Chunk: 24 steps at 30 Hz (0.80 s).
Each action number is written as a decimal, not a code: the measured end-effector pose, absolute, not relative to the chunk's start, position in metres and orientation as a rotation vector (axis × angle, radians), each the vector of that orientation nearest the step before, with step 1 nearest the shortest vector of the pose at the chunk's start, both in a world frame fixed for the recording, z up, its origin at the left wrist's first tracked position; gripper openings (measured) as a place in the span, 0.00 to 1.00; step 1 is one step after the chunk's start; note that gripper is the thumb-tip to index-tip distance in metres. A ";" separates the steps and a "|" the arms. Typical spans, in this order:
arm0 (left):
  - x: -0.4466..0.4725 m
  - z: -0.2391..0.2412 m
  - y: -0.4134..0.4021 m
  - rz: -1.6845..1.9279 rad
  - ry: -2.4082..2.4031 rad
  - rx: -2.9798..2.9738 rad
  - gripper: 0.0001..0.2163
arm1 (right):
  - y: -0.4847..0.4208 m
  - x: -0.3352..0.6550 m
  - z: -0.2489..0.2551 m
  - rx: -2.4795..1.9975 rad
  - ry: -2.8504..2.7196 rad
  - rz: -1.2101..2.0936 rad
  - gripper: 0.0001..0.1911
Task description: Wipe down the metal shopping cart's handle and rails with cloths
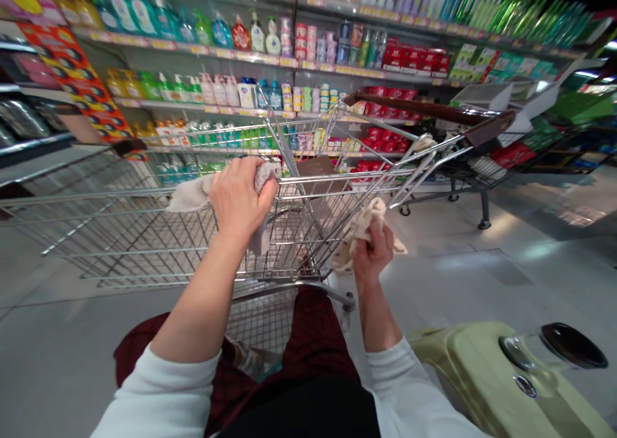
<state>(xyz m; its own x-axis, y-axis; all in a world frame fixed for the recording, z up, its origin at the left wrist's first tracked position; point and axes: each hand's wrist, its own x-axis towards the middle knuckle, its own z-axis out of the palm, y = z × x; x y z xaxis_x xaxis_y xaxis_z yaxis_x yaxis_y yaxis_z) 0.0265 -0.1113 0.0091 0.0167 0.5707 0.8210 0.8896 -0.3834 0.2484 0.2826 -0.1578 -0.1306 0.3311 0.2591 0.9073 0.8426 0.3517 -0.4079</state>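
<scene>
A wire shopping cart stands right in front of me. My left hand is closed on a grey cloth pressed against the cart's top rail. My right hand is closed on a beige cloth held against the slanted wires at the cart's rear corner. Both arms wear white sleeves. My dark red trousers show below, close to the cart's lower frame.
Store shelves full of bottles and boxes run along the back. A second cart with a brown handle stands to the right. A pale green bin with a black cap sits at the lower right on the grey floor.
</scene>
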 end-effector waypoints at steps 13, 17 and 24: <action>0.022 0.008 -0.117 -1.345 -1.466 -1.965 0.11 | -0.127 0.236 -0.163 -1.280 -1.497 -0.538 0.19; 0.024 0.009 -0.117 -1.340 -1.465 -1.974 0.11 | -0.136 0.229 -0.216 -1.245 -1.651 -0.560 0.22; 0.026 0.007 -0.115 -1.334 -1.464 -1.950 0.11 | -0.149 0.236 -0.171 -1.083 -1.579 -0.614 0.23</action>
